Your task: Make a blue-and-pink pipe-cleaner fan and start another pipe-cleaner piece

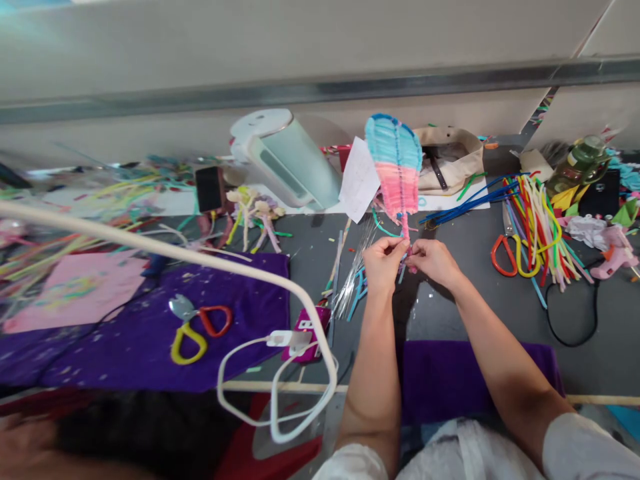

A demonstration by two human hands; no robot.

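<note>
A paddle-shaped pipe-cleaner piece (395, 150), blue above and pink below, stands upright on a thin pink stem. My left hand (384, 263) pinches that stem between thumb and fingers. Beside it, my right hand (434, 263) is closed on the lower end of the same stem, where pink and bluish strands show by the fingertips. What lies inside the fingers is partly hidden. Blue pipe cleaners (467, 200) lie on the grey table just beyond my right hand. Thin silvery strips (354, 267) are to the left of my left hand.
Pipe cleaners (547, 227) and red-and-yellow scissors (515, 257) lie right, near a pink glue gun (616, 253). A pale pitcher (287, 160) stands at the back. Left are a purple cloth (150, 353), more scissors (200, 327) and a white cable (280, 417). Another person sits lower left.
</note>
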